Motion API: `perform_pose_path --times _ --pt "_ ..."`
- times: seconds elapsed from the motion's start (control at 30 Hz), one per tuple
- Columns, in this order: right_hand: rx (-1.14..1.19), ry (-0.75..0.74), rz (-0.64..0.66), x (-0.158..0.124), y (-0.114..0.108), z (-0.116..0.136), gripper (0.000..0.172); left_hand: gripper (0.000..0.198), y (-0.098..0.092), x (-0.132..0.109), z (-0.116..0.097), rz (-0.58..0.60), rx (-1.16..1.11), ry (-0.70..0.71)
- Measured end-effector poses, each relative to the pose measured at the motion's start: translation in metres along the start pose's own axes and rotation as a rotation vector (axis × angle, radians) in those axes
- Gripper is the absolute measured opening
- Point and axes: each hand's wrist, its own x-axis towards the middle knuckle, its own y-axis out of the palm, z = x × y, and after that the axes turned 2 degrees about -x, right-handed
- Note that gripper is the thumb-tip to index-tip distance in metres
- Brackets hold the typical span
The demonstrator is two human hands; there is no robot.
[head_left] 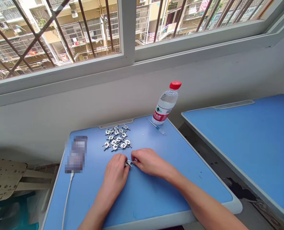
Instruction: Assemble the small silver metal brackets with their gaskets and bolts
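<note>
Closest in, the left forearm [95,209] and right forearm [199,203] reach forward. The left hand [115,175] and right hand [148,162] are curled closed, their fingertips [131,156] pinching a small metal wing screw [129,163] low and steady above the blue worktop [146,220]. Just ahead lies a heap of wing screws [116,138], then a small screwdriver [157,128] and a red-capped water bottle [164,107]. Off right, a second blue desk [242,143]; above, a barred window [127,32].

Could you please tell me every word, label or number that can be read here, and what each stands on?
Red-and-white label on the clear plastic bottle: Chinese characters, too small to read.
Pixelated dark rectangular object on the blue table: blurred, unreadable.
Red sign on a distant balcony: too small.
</note>
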Motion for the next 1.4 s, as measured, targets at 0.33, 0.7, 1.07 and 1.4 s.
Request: perform_pose_path --times 0.33,0.7,1.07,1.4 --pt "-0.041 0.007 0.086 -0.004 -0.003 0.008 0.018 0.015 0.001 -0.003 -0.001 0.030 0.015 0.001" --pt "0.110 0.046 0.028 -0.012 -0.014 -0.009 0.015 0.015 0.003 -0.005 0.002 0.068 -0.071 0.001" --pt "0.002 -0.017 0.082 -0.010 0.006 0.004 0.022 0.015 0.003 -0.005 0.004 0.088 -0.102 0.004" --pt "0.087 0.165 -0.030 -0.009 -0.009 -0.025 0.023 0.015 0.005 -0.006 0.004 0.083 -0.051 0.002"
